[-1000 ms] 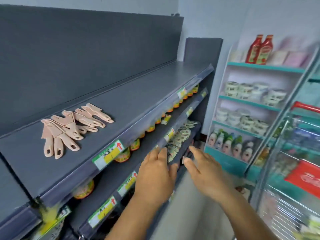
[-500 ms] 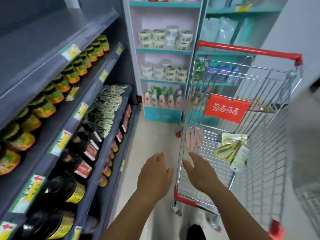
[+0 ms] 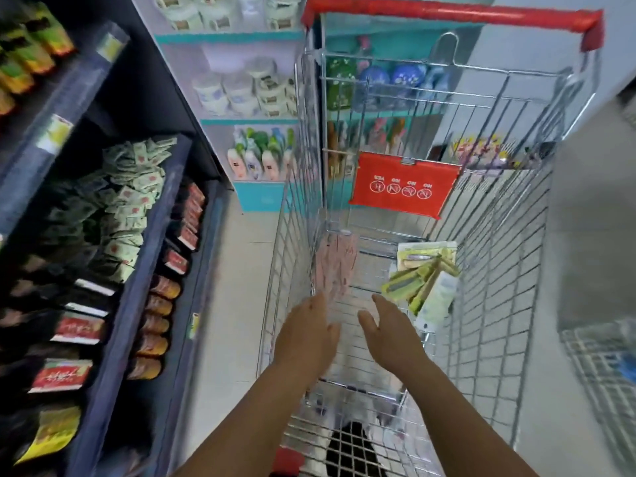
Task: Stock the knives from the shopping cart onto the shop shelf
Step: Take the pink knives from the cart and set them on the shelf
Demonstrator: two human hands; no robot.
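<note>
Our left hand (image 3: 306, 333) and right hand (image 3: 390, 333): fingers wide, empty, over shopping cart (image 3: 499, 270); pink knives (image 3: 335, 266) at 12 o'clock.

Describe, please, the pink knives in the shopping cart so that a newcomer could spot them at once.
Start at the wire shopping cart with the red handle. On its floor, against the left wall and beyond the open left hand, lies a pale pink bundle, the pink knives. The only other goods there, the green-and-yellow packs, lie to the right.
</note>
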